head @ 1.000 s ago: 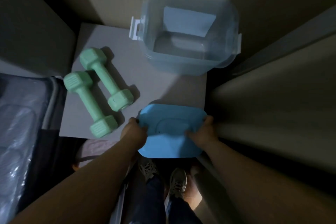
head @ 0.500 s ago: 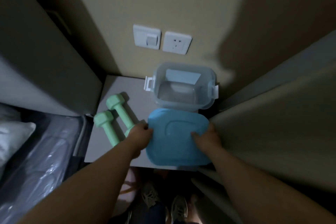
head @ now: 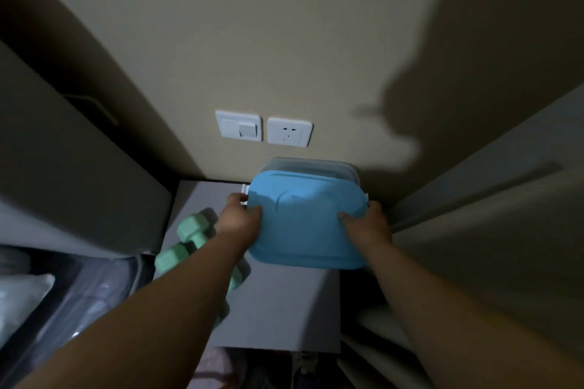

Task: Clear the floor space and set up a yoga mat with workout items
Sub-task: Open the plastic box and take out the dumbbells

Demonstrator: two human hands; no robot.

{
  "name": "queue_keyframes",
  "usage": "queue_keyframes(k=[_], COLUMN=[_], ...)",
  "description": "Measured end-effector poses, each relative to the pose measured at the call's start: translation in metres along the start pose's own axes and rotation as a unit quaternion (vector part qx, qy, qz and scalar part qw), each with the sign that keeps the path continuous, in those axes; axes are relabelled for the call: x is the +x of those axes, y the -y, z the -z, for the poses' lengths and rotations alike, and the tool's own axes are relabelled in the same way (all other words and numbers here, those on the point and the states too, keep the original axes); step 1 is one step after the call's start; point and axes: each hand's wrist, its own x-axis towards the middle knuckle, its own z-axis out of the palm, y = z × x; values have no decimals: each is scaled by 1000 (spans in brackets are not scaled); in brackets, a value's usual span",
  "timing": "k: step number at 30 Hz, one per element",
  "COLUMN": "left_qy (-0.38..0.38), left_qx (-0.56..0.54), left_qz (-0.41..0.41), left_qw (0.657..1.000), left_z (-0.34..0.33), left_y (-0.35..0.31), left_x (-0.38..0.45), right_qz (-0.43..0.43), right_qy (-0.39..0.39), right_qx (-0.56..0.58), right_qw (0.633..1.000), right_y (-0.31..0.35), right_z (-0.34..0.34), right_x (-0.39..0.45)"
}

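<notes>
A blue plastic lid (head: 305, 218) is held tilted over the clear storage box (head: 335, 164), hiding nearly all of it; only the box's far rim shows. My left hand (head: 241, 219) grips the lid's left edge and my right hand (head: 368, 224) grips its right edge. Two mint-green dumbbells (head: 189, 238) lie on the grey side table (head: 284, 303) to the left of the box, partly hidden under my left forearm.
A wall switch (head: 238, 125) and a socket (head: 289, 132) sit on the beige wall above the box. A bed with a plastic-covered mattress (head: 63, 297) is at the left, a dark headboard panel (head: 69, 174) behind it. A pale panel (head: 493, 230) closes the right side.
Both hands have carried the blue lid away from the table's near edge and up over the clear box, which it now covers. The camera has tilted up toward the wall.
</notes>
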Motion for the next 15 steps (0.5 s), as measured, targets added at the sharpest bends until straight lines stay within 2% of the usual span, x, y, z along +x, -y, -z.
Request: queue_keyframes(k=[7, 11, 15], left_qy=[30, 15, 30], left_qx=[49, 126, 130], left_qz=[10, 9, 18], left_qw=[998, 992, 991], left_z=[-24, -34, -38], left_y=[-9, -7, -5], left_x=[53, 67, 71], right_qz=[23, 30, 37], right_qy=[3, 10, 16], right_qx=[-20, -47, -57], right_qw=[1000, 998, 998], right_y=[10, 11, 9], right_z=[-23, -33, -33], right_x=[53, 67, 69])
